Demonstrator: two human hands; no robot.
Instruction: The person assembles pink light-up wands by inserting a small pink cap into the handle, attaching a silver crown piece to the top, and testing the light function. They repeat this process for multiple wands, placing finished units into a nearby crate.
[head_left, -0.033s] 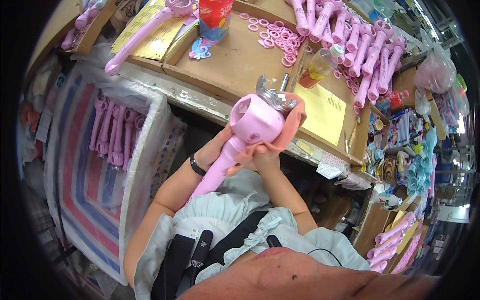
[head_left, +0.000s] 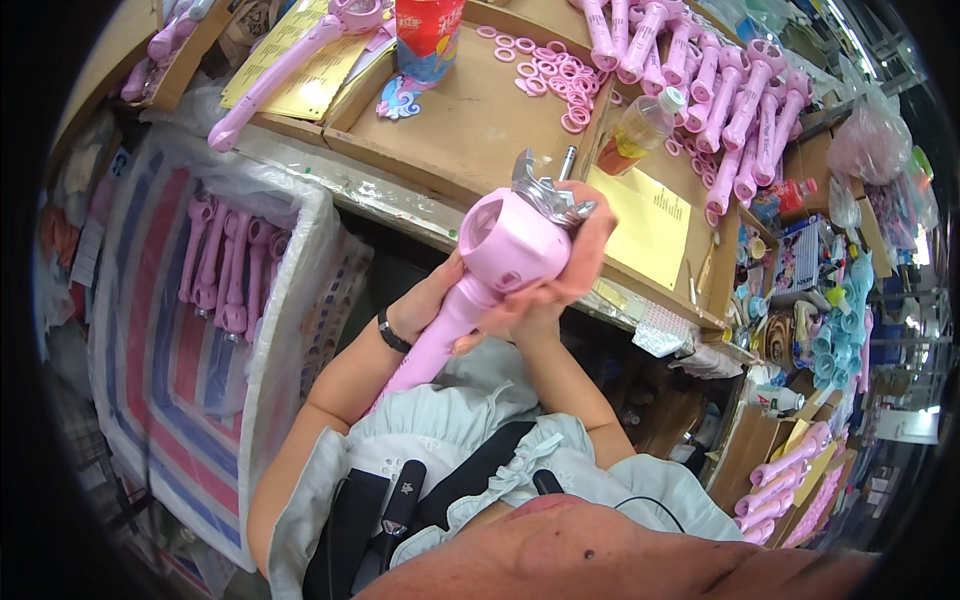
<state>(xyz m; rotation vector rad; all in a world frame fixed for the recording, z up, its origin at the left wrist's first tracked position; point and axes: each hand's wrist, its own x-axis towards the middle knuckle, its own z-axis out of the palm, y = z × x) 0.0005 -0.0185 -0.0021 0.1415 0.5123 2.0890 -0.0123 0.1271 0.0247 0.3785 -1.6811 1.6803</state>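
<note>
A pink toy wand (head_left: 515,245) with a hollow round head and a long handle is tilted up in front of my chest. Its silver crown-shaped piece (head_left: 552,195) sits at the top of the head. My left hand (head_left: 437,292), a black band at its wrist, is wrapped round the handle just below the head. Around the far right side of the head curls my right hand (head_left: 588,255), its salmon-coloured fingers reaching up to the silver piece. Those fingers are blurred, and whether a glove or cloth covers them is hard to tell. The handle's lower end rests near my clothing.
Ahead, a cardboard tray (head_left: 440,152) holds pink rings (head_left: 570,85), beside a red cup (head_left: 428,45). A bottle (head_left: 640,130) stands by a yellow sheet (head_left: 640,225). Pink wands (head_left: 735,95) are piled at far right. A plastic-lined striped bin (head_left: 160,330) holding more wands is at left.
The salmon-coloured fingers of my right hand have shifted slightly against the wand's head and look more blurred. The wand and my left hand have stayed nearly in place.
</note>
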